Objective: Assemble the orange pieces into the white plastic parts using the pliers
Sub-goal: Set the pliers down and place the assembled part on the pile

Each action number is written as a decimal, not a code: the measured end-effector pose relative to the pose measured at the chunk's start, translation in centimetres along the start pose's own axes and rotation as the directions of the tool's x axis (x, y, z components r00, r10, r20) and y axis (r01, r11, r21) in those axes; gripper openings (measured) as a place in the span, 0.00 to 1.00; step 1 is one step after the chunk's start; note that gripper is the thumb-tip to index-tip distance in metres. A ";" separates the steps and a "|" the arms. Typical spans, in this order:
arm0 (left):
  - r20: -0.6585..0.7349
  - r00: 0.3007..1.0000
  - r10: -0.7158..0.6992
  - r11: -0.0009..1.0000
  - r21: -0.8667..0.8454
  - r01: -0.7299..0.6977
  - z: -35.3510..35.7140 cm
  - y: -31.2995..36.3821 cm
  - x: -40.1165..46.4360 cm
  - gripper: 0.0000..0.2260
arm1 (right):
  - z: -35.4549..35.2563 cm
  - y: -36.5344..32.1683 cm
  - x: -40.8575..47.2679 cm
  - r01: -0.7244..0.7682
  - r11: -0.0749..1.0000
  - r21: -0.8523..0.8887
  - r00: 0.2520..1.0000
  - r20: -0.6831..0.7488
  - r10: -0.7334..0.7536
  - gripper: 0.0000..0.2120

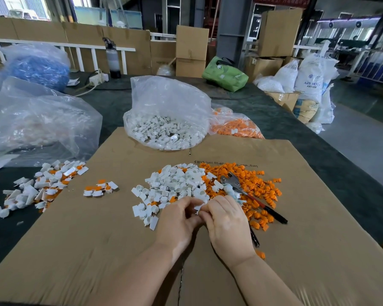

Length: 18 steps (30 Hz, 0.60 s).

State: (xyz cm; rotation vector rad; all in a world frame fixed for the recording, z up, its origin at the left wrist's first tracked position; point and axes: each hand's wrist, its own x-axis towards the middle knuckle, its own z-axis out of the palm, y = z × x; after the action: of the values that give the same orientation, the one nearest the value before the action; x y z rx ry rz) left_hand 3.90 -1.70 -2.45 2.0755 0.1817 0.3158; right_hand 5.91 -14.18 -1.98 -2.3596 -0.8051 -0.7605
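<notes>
Both your hands pinch one white part, pliers idle.

Your left hand (179, 215) and right hand (224, 219) close fingertips on a white plastic part (198, 207), white pile (175, 186) just beyond it. The pliers (248, 193) lie right of the grip on the orange pieces (259, 191). Pressing by fingers alone may seat the piece crooked or drop it. Whether orange sits inside is hidden.

A factory hall — daylight comes through high windows (20, 5) at the back. Stacked cardboard boxes (191, 50) stand by a grey steel column (234, 29); white sacks (312, 85) crowd the grey-green floor (358, 138) on the right.
</notes>
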 end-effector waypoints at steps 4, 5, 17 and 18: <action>-0.020 0.999 -0.041 0.995 -0.091 0.039 -0.2 0.2 0.0 0.13 | -0.3 0.4 0.0 -0.110 0.985 0.133 0.988 -0.094 0.124 0.05; -0.018 0.999 -0.041 0.995 -0.095 0.039 -0.3 0.2 -0.1 0.13 | -0.3 0.4 0.0 -0.117 0.984 0.137 0.987 -0.094 0.130 0.05; 0.017 1.000 0.010 1.000 -0.007 -0.010 -0.1 -0.1 -0.3 0.11 | -0.1 0.2 -0.1 -0.007 0.999 0.053 1.000 0.031 0.006 0.07; 0.014 1.000 0.006 1.000 -0.001 -0.006 -0.1 -0.1 -0.2 0.11 | -0.1 0.1 -0.1 -0.005 0.999 0.050 1.000 0.029 0.003 0.07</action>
State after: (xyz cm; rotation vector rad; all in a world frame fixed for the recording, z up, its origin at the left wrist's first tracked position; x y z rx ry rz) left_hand 3.64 -1.63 -2.53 2.0776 0.1664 0.3048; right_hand 5.90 -14.37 -2.04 -2.3313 -0.8218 -0.6984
